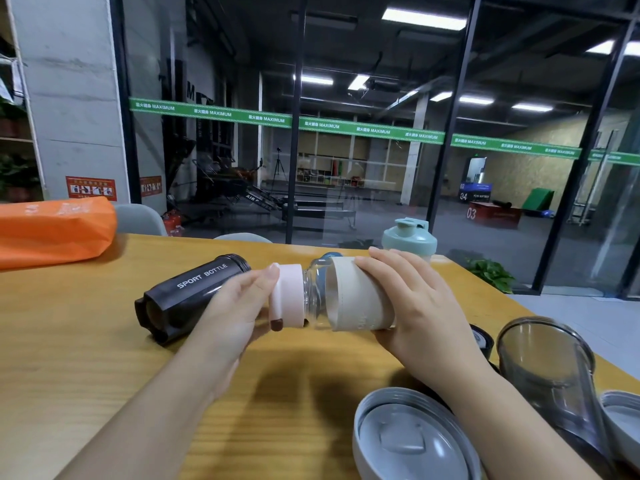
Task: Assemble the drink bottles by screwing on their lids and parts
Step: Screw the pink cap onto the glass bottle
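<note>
I hold a clear glass bottle [313, 296] with a beige sleeve sideways above the table. My right hand [412, 306] wraps the sleeved body. My left hand [239, 306] grips the pale pink lid [287, 292] that sits on the bottle's neck. A black bottle marked SPORT BOTTLE [188, 292] lies on its side just behind my left hand. A mint green shaker bottle [408, 239] with its lid on stands upright at the table's far edge.
On the wooden table [86, 341], a grey lid [408, 434] lies upside down at the near right, beside a smoky transparent cup [550, 362] and another grey lid [623, 420]. A small black cap [483, 339] lies near my right wrist. An orange bag [52, 230] rests far left.
</note>
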